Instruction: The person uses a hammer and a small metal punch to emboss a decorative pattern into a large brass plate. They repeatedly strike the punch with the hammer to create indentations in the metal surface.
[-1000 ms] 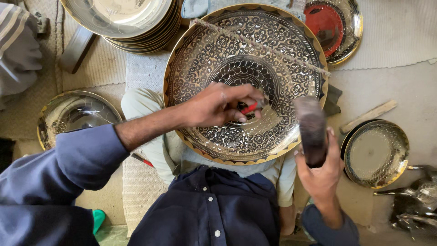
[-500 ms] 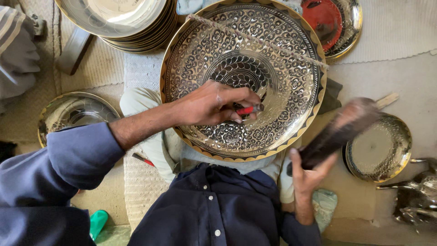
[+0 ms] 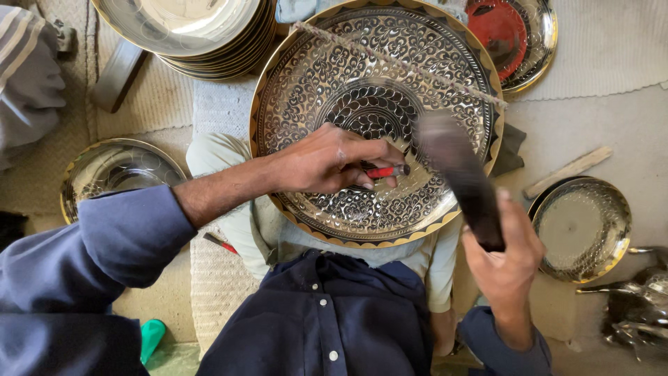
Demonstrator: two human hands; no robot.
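Head view looks straight down on our lap, where a large engraved metal plate [image 3: 327, 76] with a scalloped gold rim rests tilted against our knees. Our left hand [image 3: 323, 161] lies on the plate's lower middle, fingers [image 3: 369, 150] pressed together and pinching a small red-handled chisel [image 3: 385, 170] whose dark tip points right, touching the patterned surface. Our right hand [image 3: 506, 252] is raised just off the plate's lower right edge, fingers wrapped tight around the handle of a dark hammer [image 3: 456, 170]; its head is blurred and hangs over the plate, just right of the chisel tip. A thin twisted cord [image 3: 396, 61] crosses the upper part of the plate diagonally.

Around us on the floor: a stack of plain metal plates [image 3: 184, 31] at upper left, a smaller engraved plate [image 3: 111, 170] at left near our sleeve, a small plate with a red centre [image 3: 511, 35] at upper right, and another small gold-rimmed plate [image 3: 583, 228] at right, close to our right hand. A flat wooden stick [image 3: 567, 170] lies just above that one. Shiny metal pieces [image 3: 630, 306] sit at the lower right edge.
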